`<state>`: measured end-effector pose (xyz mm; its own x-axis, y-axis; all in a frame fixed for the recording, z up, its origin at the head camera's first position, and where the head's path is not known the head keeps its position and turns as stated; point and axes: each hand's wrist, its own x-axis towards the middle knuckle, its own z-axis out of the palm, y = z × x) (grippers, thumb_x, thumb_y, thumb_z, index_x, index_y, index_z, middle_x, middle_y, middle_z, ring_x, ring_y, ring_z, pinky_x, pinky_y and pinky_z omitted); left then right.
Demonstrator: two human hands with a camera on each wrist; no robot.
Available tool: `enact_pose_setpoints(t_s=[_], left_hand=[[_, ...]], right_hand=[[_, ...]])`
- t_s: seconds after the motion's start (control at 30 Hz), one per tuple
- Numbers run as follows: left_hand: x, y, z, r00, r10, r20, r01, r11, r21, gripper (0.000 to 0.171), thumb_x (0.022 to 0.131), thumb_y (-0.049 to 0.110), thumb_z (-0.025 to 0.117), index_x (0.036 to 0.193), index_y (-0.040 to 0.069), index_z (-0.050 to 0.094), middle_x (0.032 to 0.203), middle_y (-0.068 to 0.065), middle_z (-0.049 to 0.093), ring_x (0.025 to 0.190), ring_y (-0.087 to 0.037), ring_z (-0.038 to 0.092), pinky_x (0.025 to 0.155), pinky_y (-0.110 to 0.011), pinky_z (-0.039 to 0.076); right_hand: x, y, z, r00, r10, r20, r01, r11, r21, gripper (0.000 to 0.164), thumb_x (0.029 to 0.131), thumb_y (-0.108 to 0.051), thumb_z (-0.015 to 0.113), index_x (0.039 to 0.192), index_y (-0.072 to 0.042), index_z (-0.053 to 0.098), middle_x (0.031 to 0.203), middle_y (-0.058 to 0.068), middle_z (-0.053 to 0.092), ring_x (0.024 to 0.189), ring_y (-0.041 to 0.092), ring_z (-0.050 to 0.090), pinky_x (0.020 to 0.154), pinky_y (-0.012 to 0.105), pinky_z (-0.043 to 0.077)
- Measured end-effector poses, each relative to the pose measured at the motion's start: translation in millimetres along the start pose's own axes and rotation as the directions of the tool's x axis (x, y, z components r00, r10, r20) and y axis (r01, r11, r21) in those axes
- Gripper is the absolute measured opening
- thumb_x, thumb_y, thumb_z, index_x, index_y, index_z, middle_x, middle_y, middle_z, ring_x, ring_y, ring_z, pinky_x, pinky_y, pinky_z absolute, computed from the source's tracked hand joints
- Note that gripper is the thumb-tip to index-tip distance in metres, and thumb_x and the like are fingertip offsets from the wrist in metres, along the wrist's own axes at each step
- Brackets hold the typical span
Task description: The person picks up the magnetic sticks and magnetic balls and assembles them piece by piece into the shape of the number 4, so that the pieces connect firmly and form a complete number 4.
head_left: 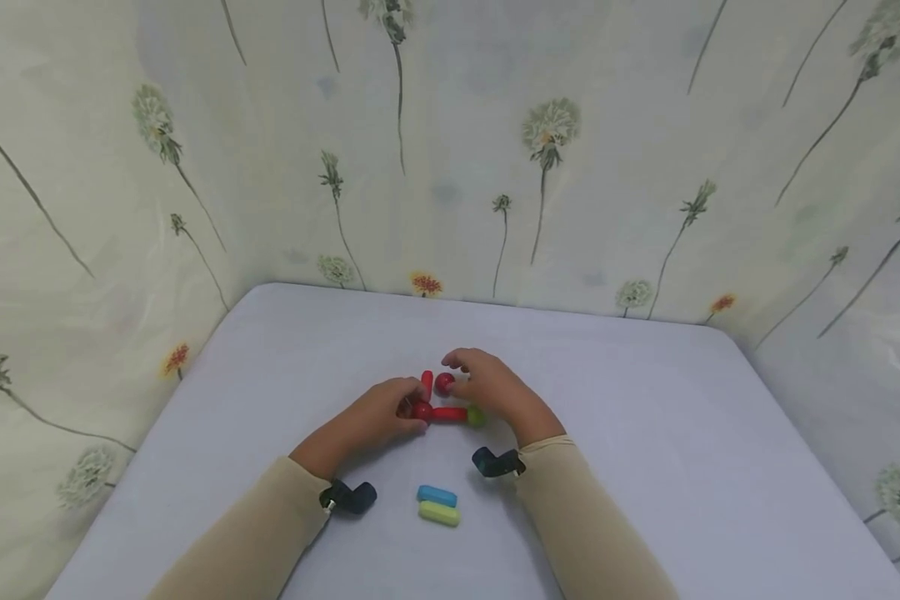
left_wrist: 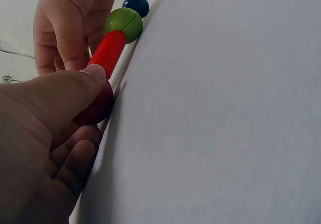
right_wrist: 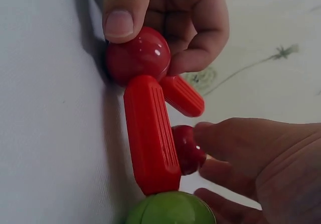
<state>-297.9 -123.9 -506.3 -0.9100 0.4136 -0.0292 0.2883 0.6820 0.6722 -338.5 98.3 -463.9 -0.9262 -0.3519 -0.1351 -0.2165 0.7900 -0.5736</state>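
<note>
**Left hand (head_left: 378, 410) holds the near red ball (head_left: 422, 412); right hand (head_left: 501, 390) is at the far red ball (head_left: 443, 382)**

Your left grip is narrow, thumb and fingers closed about the near red ball. Your right grip curves around the far red ball, thumb against its side; whether it pinches firmly, you cannot tell from these views. From the ball in your left hand, a ridged red stick (head_left: 448, 414) runs rightward to a lime-green ball (head_left: 476, 416), touching it. A second red stick (head_left: 427, 384) points away from you, left of the far red ball. Nearer you on the white desk (head_left: 645, 400), between your beige sleeves (head_left: 251, 525), a blue stick (head_left: 437, 495) and a yellow stick (head_left: 439, 513) lie side by side. Dandelion-printed cloth (head_left: 450, 233) rises behind.
</note>
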Motion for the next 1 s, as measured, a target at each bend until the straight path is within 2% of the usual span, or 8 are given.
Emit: enact_pose_setpoints(t_s=[0.13,0.23,0.47,0.67,0.87,1.0], left_hand=[[0.8,0.4,-0.1,1.000,0.006,0.002,-0.006,1.000,-0.007,0.034,0.089,0.028,0.086,0.114,0.026,0.063,0.099,0.009,0.063,0.094,-0.014,0.061,0.084,-0.027,0.056],[0.2,1.7,-0.5,1.000,0.004,0.005,-0.004,1.000,-0.012,0.034,0.089,0.028,0.086,0.114,0.026,0.063,0.098,0.008,0.064,0.094,-0.015,0.061,0.084,-0.027,0.056],[-1.0,2.5,-1.6,1.000,-0.007,0.003,0.007,1.000,-0.013,0.036,0.088,0.028,0.086,0.115,0.026,0.062,0.098,0.008,0.064,0.094,-0.014,0.061,0.083,-0.027,0.057],[-2.0,0.2,-2.4,1.000,0.001,0.000,-0.001,1.000,0.002,0.036,0.088,0.028,0.086,0.115,0.025,0.063,0.100,0.009,0.064,0.095,-0.013,0.062,0.084,-0.027,0.057],[-1.0,-0.8,-0.9,1.000,0.008,-0.004,-0.008,1.000,-0.001,0.036,0.089,0.028,0.085,0.117,0.026,0.064,0.102,0.011,0.064,0.096,-0.012,0.061,0.087,-0.028,0.056],[-0.2,0.8,0.3,1.000,0.009,-0.009,-0.009,1.000,0.002,0.035,0.090,0.029,0.085,0.117,0.026,0.064,0.102,0.011,0.064,0.096,-0.012,0.062,0.087,-0.027,0.056]], right_hand=[[4,-1,2,0.998,0.022,0.055,-0.023,1.000,0.021,0.048,0.096,-0.023,0.076,0.141,-0.022,0.062,0.134,0.003,0.066,0.125,0.026,0.061,0.103,0.052,0.054],[6,0,3,0.997,0.039,0.064,-0.040,0.999,0.020,0.047,0.095,-0.023,0.077,0.140,-0.023,0.063,0.131,0.002,0.067,0.121,0.024,0.061,0.101,0.051,0.054],[11,5,4,0.998,0.041,0.048,-0.043,0.998,0.038,0.038,0.095,-0.022,0.077,0.132,-0.024,0.067,0.125,0.000,0.069,0.117,0.023,0.061,0.101,0.048,0.055],[16,12,7,0.997,0.075,-0.010,-0.073,0.992,0.103,0.032,0.098,-0.027,0.074,0.129,-0.025,0.068,0.123,0.000,0.069,0.115,0.022,0.062,0.100,0.045,0.056],[19,13,8,0.996,0.088,-0.036,-0.082,0.988,0.129,0.035,0.099,-0.029,0.072,0.133,-0.024,0.067,0.125,0.001,0.068,0.116,0.024,0.061,0.103,0.047,0.054],[22,10,9,0.997,0.064,-0.039,-0.058,0.989,0.134,0.038,0.100,-0.028,0.071,0.137,-0.022,0.065,0.128,0.002,0.068,0.120,0.025,0.061,0.105,0.048,0.053]])
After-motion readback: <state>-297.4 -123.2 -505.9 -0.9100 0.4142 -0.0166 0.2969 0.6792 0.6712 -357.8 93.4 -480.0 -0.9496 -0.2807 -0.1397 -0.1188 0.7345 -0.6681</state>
